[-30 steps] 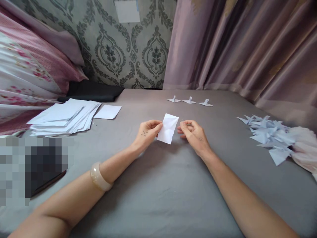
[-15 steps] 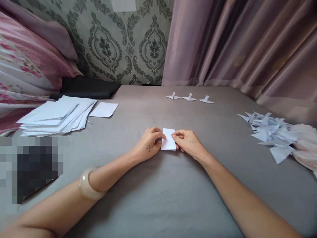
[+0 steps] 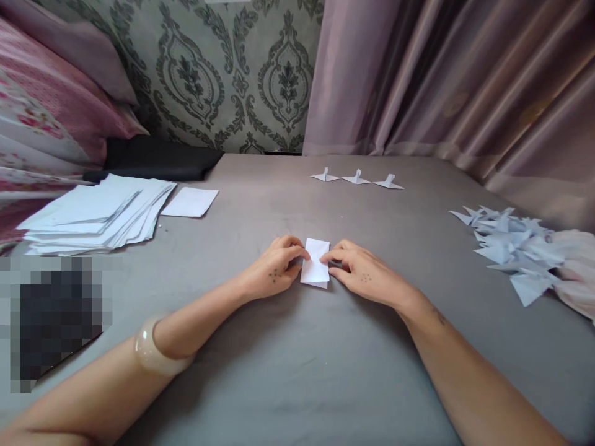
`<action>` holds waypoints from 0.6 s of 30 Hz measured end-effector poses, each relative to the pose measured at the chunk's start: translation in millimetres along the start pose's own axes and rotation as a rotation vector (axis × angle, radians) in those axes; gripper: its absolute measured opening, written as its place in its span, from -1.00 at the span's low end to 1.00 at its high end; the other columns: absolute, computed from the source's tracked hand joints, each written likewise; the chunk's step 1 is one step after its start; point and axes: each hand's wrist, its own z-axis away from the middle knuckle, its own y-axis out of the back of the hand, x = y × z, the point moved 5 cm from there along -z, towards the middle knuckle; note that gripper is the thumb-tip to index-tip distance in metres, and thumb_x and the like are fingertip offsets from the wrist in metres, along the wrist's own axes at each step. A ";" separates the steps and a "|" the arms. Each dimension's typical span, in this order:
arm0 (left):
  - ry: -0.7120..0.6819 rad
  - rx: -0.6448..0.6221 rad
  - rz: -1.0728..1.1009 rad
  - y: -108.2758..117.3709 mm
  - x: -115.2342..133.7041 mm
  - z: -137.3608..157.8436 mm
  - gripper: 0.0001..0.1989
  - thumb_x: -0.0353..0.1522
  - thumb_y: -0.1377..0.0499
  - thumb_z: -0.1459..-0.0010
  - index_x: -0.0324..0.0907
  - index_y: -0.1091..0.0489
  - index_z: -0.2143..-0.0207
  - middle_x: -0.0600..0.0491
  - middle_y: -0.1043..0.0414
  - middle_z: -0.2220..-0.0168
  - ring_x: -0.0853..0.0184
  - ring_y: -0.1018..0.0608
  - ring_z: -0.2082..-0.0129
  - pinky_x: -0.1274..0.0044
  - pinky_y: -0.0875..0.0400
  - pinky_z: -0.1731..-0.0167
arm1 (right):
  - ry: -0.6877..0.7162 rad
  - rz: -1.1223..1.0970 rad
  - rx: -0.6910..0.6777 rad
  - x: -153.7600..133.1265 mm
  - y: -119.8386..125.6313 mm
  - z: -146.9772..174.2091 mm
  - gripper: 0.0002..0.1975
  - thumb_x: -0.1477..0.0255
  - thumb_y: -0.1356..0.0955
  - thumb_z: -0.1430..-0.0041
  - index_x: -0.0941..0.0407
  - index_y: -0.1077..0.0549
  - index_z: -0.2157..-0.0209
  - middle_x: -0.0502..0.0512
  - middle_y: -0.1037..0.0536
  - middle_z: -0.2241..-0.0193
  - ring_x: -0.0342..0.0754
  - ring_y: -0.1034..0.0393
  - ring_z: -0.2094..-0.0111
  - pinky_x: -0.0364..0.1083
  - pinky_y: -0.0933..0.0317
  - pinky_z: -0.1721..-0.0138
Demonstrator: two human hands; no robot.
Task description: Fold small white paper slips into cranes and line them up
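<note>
Nearer than the row of paper figures (image 3: pixel 357 180), the folded paper (image 3: pixel 316 271) is between the left hand (image 3: pixel 273 270) and the right hand (image 3: pixel 365 267), whose bent fingers touch its opposite edges, probably to keep its layers steady, though one cannot tell if they pinch.

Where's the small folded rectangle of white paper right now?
Near the middle of the head view, the folded rectangle sits between the left hand and the right hand, touched by both.
</note>
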 end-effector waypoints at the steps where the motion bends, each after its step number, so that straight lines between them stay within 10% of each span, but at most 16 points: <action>1: -0.001 -0.008 0.010 0.4 -1.0 -0.4 -0.73 -0.51 -0.05 -0.12 -0.15 -0.44 0.16 -0.09 -0.29 0.05 0.23 -0.38 0.10 0.37 -0.36 0.09 | 0.001 -0.004 0.005 0.3 -0.2 -1.2 -0.73 0.42 -0.22 -0.19 -0.04 -0.49 0.15 0.04 -0.43 0.14 -0.09 -0.37 0.21 -0.11 -0.18 0.20; 11: -0.037 0.095 -0.016 -1.2 -2.8 -2.0 -0.78 -0.38 0.00 -0.23 -0.18 -0.45 0.26 -0.09 -0.36 0.11 0.24 -0.42 0.12 0.36 -0.35 0.09 | 0.010 0.010 -0.043 -0.7 5.4 4.3 -0.78 0.46 -0.25 -0.11 0.02 -0.45 0.22 0.01 -0.42 0.23 -0.14 -0.32 0.35 -0.14 -0.16 0.33; 18: 0.079 0.160 0.030 -2.1 -1.9 -3.6 -0.86 -0.42 -0.11 -0.10 -0.20 -0.48 0.35 -0.07 -0.40 0.13 0.25 -0.45 0.17 0.39 -0.38 0.12 | -0.100 -0.050 0.157 5.0 -1.4 -11.5 -0.73 0.27 -0.23 -0.20 0.06 -0.48 0.42 0.04 -0.44 0.32 -0.12 -0.33 0.38 -0.12 -0.14 0.34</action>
